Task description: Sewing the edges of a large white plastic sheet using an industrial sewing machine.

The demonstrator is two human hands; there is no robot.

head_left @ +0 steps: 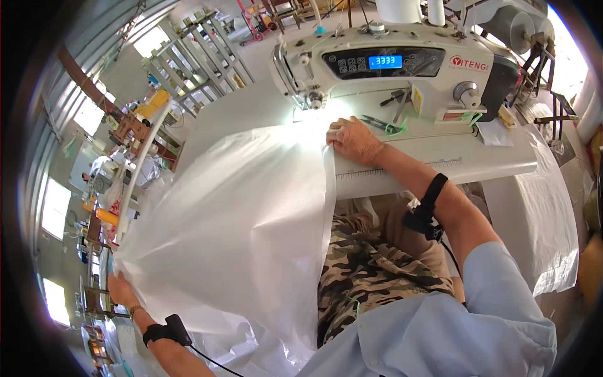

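Note:
A large white, glossy plastic-like sheet [251, 207] spreads from the sewing machine [389, 69] across my lap and out to the left. My right hand [355, 141] pinches the sheet's right edge on the machine bed, just right of the lit needle area [314, 103]. Far out at the lower left, my left hand [122, 290] grips the opposite side of the sheet and holds it stretched. Some of its fingers are hidden by the sheet. Small scissors or snips [380, 124] with green thread lie beyond my right hand.
A ruler strip [402, 166] runs along the front of the machine bed [496, 160]. Another white sheet [534, 213] hangs at the right. Thread cones [399, 11] stand behind the machine. A metal rack [195, 63] stands on the floor at the back left.

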